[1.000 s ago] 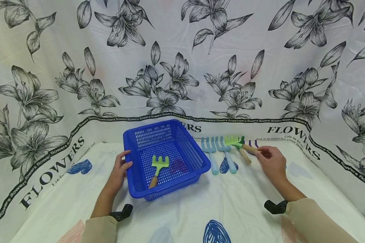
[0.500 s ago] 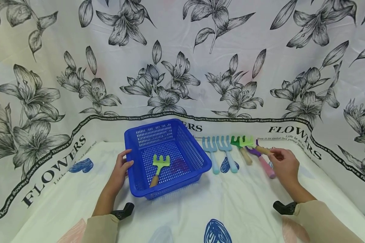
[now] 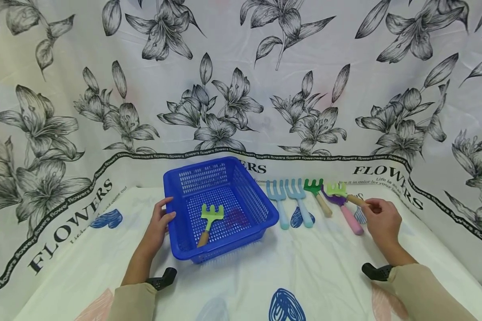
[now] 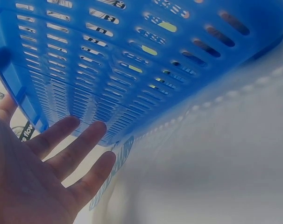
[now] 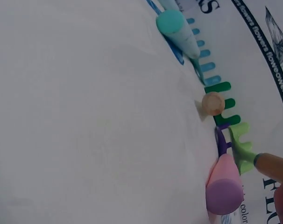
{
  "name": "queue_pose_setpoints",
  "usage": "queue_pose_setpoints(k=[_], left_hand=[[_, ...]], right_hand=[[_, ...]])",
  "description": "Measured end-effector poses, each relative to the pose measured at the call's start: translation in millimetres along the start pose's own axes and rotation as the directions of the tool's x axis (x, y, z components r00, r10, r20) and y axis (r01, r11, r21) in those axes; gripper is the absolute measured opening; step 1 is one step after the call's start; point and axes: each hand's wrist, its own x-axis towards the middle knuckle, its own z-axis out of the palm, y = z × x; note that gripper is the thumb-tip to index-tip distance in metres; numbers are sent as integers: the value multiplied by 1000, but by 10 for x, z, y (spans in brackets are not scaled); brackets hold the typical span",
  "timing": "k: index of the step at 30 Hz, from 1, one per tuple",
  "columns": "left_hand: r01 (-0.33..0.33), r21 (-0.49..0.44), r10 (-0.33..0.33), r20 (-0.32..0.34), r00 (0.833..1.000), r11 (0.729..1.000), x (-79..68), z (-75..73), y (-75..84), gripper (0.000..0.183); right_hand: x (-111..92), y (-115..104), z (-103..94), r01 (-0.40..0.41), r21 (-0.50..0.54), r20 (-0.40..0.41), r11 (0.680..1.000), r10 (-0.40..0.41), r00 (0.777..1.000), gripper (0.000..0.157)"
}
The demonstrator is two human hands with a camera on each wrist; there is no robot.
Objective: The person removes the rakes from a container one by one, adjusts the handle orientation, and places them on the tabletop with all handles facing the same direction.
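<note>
My left hand [image 3: 157, 225] grips the left rim of a blue plastic basket [image 3: 252, 196]; in the left wrist view the fingers [image 4: 85, 144] lie along its slotted outer wall. Inside the basket is a light green toy hand rake [image 3: 212, 214] with a wooden handle. At the right, my right hand [image 3: 385, 220] pinches the wooden handle end of another light green hand rake [image 3: 336, 189]. Its tines overlap a purple hand rake [image 3: 339, 199] with a pink handle. Left of that lies a dark green hand rake [image 3: 315, 186] with a wooden handle.
Two light blue hand forks [image 3: 296, 191] lie side by side between the basket and the dark green rake. White patterned cloth [image 3: 325, 272] covers the table, and a flower-printed curtain [image 3: 265, 98] rises behind.
My right hand has moved right with the light green rake, off the dark green rake and over the purple one, whose pink handle now shows. The left hand and basket have stayed put.
</note>
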Motion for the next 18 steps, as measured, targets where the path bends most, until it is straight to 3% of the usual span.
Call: queue_pose_setpoints(k=[18], left_hand=[[-23,0,23,-2,1000,1000,-17,9,31,58]], right_hand=[[88,198,-42,-126,-23,-55,992,124,991,28]])
